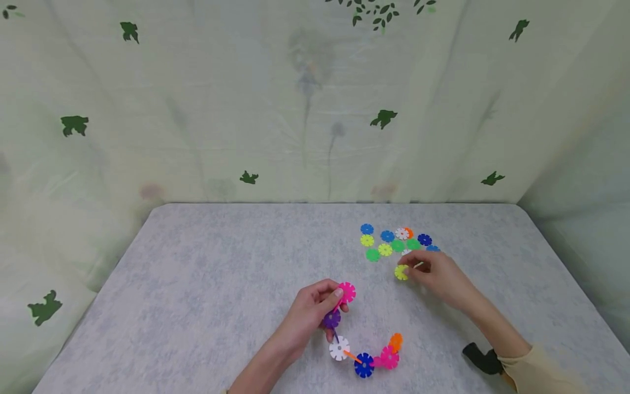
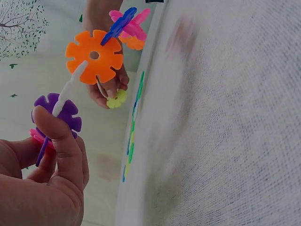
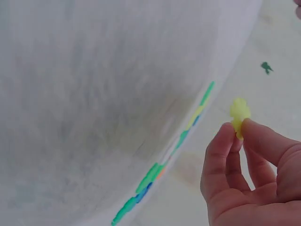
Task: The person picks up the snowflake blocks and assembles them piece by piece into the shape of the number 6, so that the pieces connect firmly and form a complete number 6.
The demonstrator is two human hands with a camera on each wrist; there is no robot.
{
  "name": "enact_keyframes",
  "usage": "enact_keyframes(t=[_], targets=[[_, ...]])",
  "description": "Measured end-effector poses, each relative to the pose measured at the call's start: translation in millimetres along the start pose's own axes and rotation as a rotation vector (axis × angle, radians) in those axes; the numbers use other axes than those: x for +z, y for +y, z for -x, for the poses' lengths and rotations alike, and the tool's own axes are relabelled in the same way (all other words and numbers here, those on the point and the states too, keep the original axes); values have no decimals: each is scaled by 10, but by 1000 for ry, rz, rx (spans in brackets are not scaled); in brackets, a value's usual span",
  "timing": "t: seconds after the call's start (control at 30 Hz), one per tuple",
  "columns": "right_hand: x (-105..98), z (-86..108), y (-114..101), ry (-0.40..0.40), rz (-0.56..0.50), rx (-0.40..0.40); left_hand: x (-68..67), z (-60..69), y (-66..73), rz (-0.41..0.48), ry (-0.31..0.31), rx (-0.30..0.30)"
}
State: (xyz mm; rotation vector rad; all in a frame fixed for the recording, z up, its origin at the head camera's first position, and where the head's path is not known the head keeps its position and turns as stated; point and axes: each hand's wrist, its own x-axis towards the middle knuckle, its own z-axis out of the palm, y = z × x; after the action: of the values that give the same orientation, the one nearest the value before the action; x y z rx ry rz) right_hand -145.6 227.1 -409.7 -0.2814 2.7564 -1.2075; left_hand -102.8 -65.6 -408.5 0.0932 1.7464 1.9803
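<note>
My left hand [image 1: 311,313] pinches one end of a chain of notched plastic discs, at a pink disc [image 1: 348,293]. A purple disc [image 1: 332,318] sits by its fingers. Beyond it the chain curves to the right through a white disc [image 1: 339,348], an orange one [image 2: 94,57] seen edge-on from the head, a dark blue disc [image 1: 364,365], another pink disc [image 1: 389,358] and an orange end disc [image 1: 396,342]. To the right and farther off, my right hand [image 1: 443,278] pinches a yellow disc [image 1: 401,272] between thumb and fingertips, apart from the chain.
Loose discs in blue, yellow, green, white and orange lie at the back right, such as a green disc [image 1: 373,255] and a blue disc [image 1: 367,229]. The grey table [image 1: 221,262] ends at a hanging curtain [image 1: 275,109]. A black strap [image 1: 481,358] lies by my right sleeve.
</note>
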Motion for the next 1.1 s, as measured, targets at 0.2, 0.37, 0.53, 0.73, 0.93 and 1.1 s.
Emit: enact_keyframes(t=[0.2,0.37,0.53,0.73,0.93,1.1], targets=[[67,227,-181,56,-103,51,12,9,8,-4,4,-12],[158,348,-338,101,-204,90,22,19,26,-7,11,-37],[264,447,-508,138,-300,84,40,34,48,12,0,-43],[359,518,-686,172,-341,97,58,39,53,49,-17,-48],[449,539,-781,197,-334,110,72,54,51,71,-37,-50],[511,544,-819,203,-346,87,88,73,66,71,-51,-64]])
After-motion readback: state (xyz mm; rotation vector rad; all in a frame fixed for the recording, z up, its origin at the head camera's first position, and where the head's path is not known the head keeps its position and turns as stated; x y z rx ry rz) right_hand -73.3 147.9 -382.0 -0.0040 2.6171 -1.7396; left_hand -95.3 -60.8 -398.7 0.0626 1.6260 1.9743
